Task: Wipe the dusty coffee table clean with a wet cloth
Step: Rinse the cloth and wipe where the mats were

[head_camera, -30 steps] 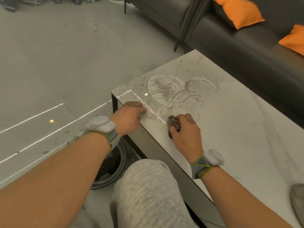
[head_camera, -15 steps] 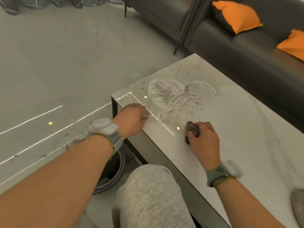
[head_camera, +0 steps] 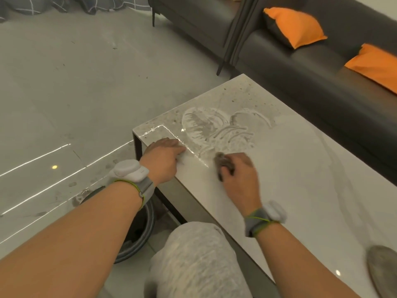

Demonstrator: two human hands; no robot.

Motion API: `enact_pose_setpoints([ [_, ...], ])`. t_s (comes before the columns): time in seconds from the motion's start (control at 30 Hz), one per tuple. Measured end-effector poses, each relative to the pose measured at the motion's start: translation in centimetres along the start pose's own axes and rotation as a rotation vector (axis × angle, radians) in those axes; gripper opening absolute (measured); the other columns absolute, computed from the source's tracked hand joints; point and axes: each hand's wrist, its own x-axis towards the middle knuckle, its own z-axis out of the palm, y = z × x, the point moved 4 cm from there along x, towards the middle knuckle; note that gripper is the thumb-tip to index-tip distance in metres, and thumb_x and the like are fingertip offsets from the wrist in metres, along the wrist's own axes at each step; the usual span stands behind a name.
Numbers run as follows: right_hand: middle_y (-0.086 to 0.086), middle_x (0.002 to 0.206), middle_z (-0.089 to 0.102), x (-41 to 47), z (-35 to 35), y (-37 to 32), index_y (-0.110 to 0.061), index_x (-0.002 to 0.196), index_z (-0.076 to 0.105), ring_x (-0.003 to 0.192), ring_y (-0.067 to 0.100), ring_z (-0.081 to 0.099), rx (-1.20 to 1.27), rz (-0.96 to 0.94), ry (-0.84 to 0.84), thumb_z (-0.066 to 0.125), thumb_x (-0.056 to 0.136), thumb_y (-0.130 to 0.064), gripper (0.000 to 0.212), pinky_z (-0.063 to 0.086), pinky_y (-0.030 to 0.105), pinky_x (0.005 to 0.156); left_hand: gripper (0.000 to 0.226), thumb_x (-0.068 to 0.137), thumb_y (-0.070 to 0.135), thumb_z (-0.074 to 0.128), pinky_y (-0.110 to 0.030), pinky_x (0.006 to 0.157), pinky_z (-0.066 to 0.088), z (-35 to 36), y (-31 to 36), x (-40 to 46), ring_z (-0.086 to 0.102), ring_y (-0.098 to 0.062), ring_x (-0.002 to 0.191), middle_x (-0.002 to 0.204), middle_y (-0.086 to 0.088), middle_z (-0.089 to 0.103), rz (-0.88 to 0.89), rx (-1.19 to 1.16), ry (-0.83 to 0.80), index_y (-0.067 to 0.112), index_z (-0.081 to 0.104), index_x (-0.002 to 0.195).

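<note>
Sofa (head_camera: 300, 67), dark, along the far side; two orange cushions (head_camera: 296, 26) on it. Table (head_camera: 300, 179), pale top: far left end dusty, with curved wet smears; near part looks wiped. Bucket (head_camera: 137, 233) on floor under left forearm, beside the table's near left corner. Left hand (head_camera: 163, 158) lies on the table's near edge, fingers straight, holding nothing. Right hand (head_camera: 238, 175) on the tabletop, fingers curled round a bunched grey cloth (head_camera: 223, 163) pressed on the surface, just below the smears.

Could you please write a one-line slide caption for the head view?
Right hand wipes the dusty coffee table with a cloth while left hand rests on it.
</note>
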Motion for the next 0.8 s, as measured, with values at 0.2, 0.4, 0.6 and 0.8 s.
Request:
enact_pose_setpoints([
  [0.2,0.014,0.104,0.065,-0.2,1.8,-1.2,-0.008,0.102,0.069,0.1,0.035,0.056,-0.059,0.018,-0.004,0.064,0.078,-0.008,0.024,0.041,0.034,0.085,0.046,0.086,0.008,0.054,-0.038,0.109,0.031,0.2,-0.2,0.2,0.041,-0.026,0.13,0.136,-0.003,0.053,-0.011,-0.039,0.027,0.022,0.058,0.13],
  [0.4,0.009,0.106,0.064,1.5,4.7,-6.2,-0.009,0.103,0.065,0.104,0.028,0.052,0.077,-0.157,-0.224,0.061,0.078,-0.009,0.025,0.039,0.03,0.088,0.046,0.082,0.007,0.056,-0.034,0.107,0.031,-0.5,-0.4,-0.1,0.044,-0.028,0.128,0.135,-0.007,0.054,0.018,-0.072,0.024,0.014,0.059,0.128],
  [0.6,0.015,0.096,0.062,0.7,-3.0,5.0,-0.007,0.092,0.065,0.094,0.035,0.056,-0.095,0.234,0.134,0.064,0.084,-0.017,0.013,0.042,0.037,0.08,0.046,0.092,0.012,0.046,-0.034,0.111,0.022,0.0,0.9,0.5,0.034,-0.023,0.133,0.139,0.001,0.048,-0.015,-0.018,0.005,0.027,0.052,0.135],
  [0.8,0.017,0.106,0.062,1.0,1.1,2.9,-0.006,0.101,0.065,0.102,0.036,0.052,-0.113,0.189,0.104,0.061,0.083,-0.01,0.02,0.038,0.034,0.083,0.049,0.096,0.02,0.042,-0.046,0.118,0.008,1.2,3.2,1.6,0.012,-0.019,0.146,0.155,0.006,0.025,-0.049,0.023,-0.012,0.035,0.04,0.142],
])
